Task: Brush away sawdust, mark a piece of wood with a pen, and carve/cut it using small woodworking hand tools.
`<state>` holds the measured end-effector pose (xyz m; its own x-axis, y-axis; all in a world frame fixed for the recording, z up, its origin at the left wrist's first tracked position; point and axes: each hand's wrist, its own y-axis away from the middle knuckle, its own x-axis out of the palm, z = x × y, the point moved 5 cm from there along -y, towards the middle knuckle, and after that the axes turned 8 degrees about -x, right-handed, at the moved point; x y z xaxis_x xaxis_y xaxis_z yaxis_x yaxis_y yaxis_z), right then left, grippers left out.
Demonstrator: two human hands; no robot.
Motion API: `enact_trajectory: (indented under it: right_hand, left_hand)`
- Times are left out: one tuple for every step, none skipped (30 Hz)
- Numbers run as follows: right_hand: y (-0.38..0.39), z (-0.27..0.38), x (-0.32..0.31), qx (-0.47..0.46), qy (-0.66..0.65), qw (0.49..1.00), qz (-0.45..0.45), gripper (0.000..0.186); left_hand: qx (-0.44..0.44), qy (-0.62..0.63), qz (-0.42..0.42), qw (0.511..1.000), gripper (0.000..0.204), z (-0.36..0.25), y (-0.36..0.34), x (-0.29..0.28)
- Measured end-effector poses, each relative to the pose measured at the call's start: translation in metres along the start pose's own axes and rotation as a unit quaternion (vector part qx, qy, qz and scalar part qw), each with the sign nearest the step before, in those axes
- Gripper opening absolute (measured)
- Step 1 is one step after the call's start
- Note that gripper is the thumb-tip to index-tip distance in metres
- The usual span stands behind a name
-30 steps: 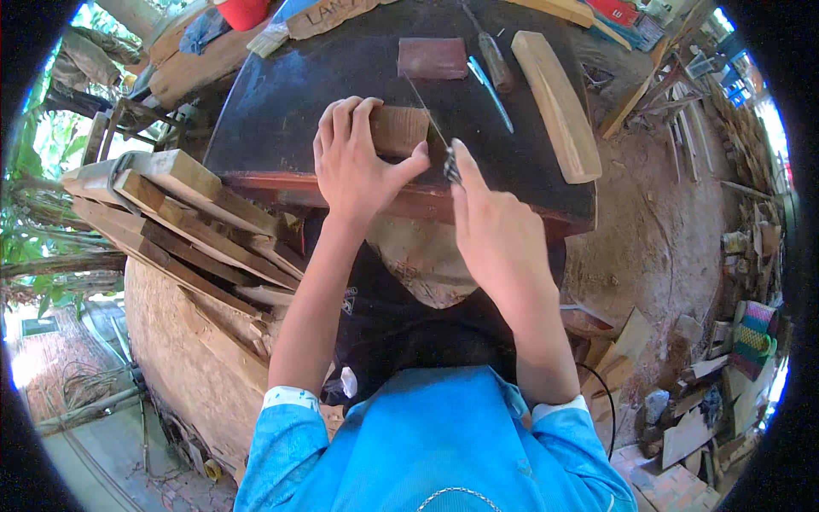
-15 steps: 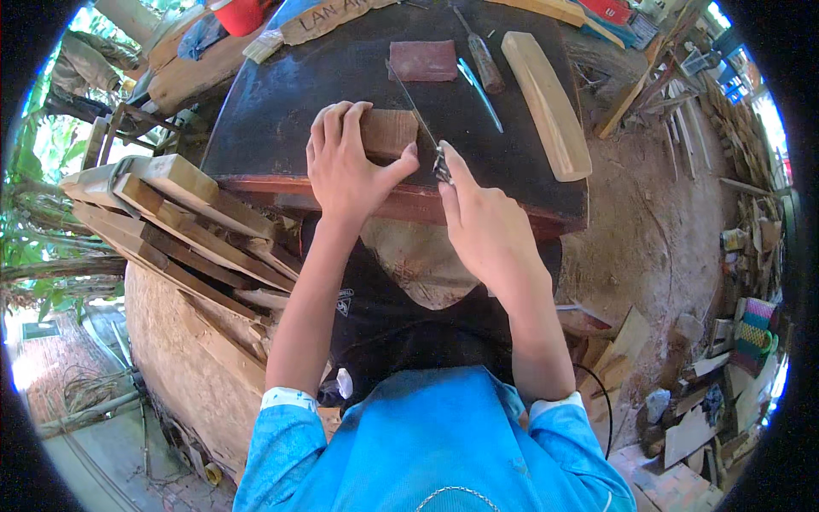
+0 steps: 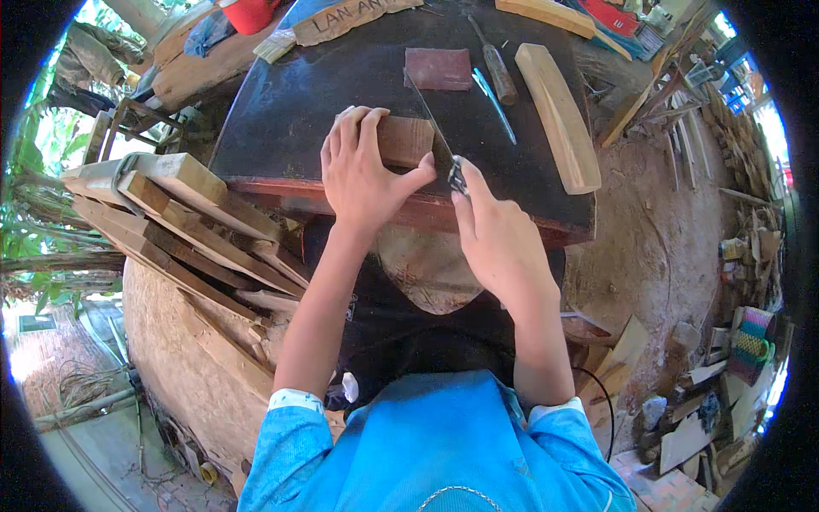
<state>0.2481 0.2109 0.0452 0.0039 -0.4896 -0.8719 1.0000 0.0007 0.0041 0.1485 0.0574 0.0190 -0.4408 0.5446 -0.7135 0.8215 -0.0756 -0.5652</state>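
A brown wooden block (image 3: 406, 141) sits at the near edge of the dark table. My left hand (image 3: 363, 175) grips it, fingers over its left part and thumb along its near right corner. In my right hand (image 3: 503, 239) is a handsaw (image 3: 431, 115), its handle mostly hidden by my fingers. The thin blade points away from me and slants left, right beside the block's right end. Whether its teeth are in the wood I cannot tell. Beyond the blade lies a reddish-brown piece of sandpaper (image 3: 438, 68).
On the dark table (image 3: 281, 128) lie a blue pen (image 3: 496, 107), a wooden-handled tool (image 3: 497, 72), a pale wood piece (image 3: 559, 119), a brush (image 3: 275, 46) and a lettered wooden sign (image 3: 354, 21). Stacked timber (image 3: 196, 213) juts in at left. Wood scraps (image 3: 618, 354) litter the right side.
The whole view has shifted a little, so the table things appear farther right and lower. The saw has slid very slightly toward me along the block's end. My left hand keeps its grip.
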Motion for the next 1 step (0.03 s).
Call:
enact_trajectory:
  right_hand:
    - [0.0075, -0.0023, 0.0, 0.006, 0.006, 1.0, 0.014, 0.05]
  left_hand:
    - [-0.002, -0.002, 0.006, 1.0, 0.079, 0.0012, 0.0006, -0.0004]
